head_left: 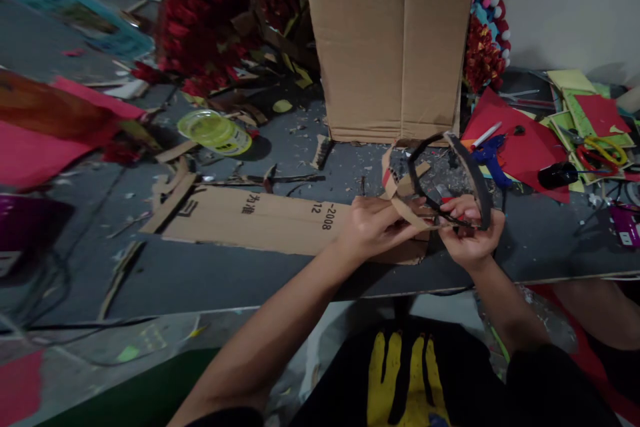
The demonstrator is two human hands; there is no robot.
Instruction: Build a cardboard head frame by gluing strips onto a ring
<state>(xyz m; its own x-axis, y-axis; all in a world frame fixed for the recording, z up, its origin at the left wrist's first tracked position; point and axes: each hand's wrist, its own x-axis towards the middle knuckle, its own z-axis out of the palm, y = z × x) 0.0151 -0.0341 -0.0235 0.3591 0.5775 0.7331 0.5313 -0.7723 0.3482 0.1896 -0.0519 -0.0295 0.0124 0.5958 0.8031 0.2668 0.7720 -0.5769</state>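
Hands (369, 227) (471, 240) hold bent tan cardboard (409, 213) and black hoop (479, 185).

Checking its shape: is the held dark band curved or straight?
Curved: the dark band bows around an open gap; the right hand grips it.

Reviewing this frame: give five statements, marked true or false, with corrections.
1. The left hand and right hand both hold bent cardboard strips. True.
2. The printed cardboard piece stands upright. False: it lies flat on the table.
3. A tall cardboard panel stands beyond the hands. True.
4. The white pen lies on red paper. True.
5. The yellow-handled scissors lie left of both hands. False: they lie to the right.
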